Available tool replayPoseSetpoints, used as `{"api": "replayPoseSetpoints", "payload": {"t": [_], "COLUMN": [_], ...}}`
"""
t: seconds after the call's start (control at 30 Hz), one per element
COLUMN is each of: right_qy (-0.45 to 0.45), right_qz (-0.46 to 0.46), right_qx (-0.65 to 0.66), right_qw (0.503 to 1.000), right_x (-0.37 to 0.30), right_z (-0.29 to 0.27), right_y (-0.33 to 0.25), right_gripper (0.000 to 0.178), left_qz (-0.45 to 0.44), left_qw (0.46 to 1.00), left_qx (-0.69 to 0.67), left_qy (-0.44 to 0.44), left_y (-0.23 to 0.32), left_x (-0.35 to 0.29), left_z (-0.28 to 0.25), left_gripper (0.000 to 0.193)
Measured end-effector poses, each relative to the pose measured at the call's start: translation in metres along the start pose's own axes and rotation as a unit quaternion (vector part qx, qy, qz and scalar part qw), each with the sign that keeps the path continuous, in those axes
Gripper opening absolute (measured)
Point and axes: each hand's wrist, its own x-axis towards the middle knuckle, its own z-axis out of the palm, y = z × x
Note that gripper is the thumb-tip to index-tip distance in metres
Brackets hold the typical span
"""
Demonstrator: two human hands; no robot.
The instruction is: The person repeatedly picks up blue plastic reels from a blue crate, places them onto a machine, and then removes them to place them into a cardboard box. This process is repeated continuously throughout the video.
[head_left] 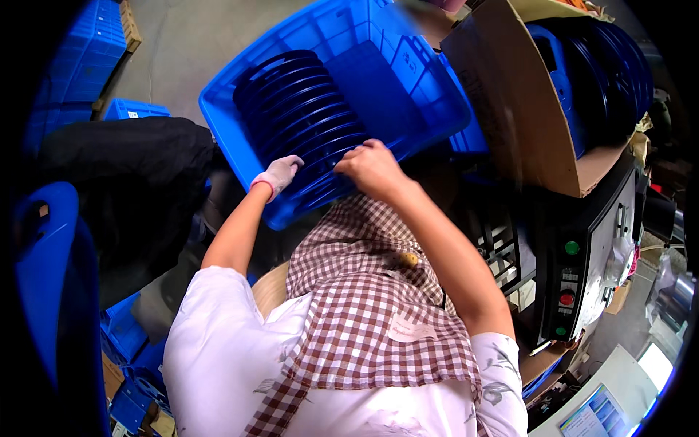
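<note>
In a blue plastic crate (218, 138), several dark blue round discs (302, 102) with thin rims stand on edge in a tight row along the left side. My left hand (278, 177), in a pale glove with a pink cuff, is at the left of the row's near end. Its fingers are closed on a disc's rim. Bare and curled, my right hand (370, 169) grips the right side of the near discs, its fingertips partly hidden. Which single disc each hand holds cannot be made out.
On the right stands an open cardboard box (502, 95) holding more blue discs (597, 73). Below it is a black machine (582, 255) with green and red buttons. A black cloth-covered object (124, 189) and stacked blue crates (87, 51) are at left. A screen (597, 415) sits lower right.
</note>
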Motion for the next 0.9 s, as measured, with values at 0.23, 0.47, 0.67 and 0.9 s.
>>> {"api": "replayPoseSetpoints", "payload": {"t": [0.23,0.47,0.67,0.9], "right_qy": [0.076,0.212,0.334,0.435], "right_qz": [0.028,0.275,0.447,0.460], "right_qx": [0.192,0.338,0.392,0.432], "right_qw": [0.978,0.875,0.731,0.642], "right_x": [-0.023,-0.186,-0.283,-0.340], "right_z": [0.023,-0.021,-0.044,-0.105], "right_y": [-0.020,-0.014,-0.059,-0.076], "right_gripper": [0.020,0.023,0.024,0.024], "left_qz": [0.039,0.227,0.550,0.609], "left_qw": [0.993,0.959,0.825,0.736], "left_qx": [-0.110,-0.161,-0.128,0.243], "left_qy": [-0.020,0.045,-0.037,0.170], "left_y": [0.086,0.251,0.515,0.756], "left_x": [-0.052,-0.058,-0.046,0.079], "left_z": [-0.024,-0.092,-0.134,-0.082], "left_gripper": [0.024,0.024,0.028,0.055]}}
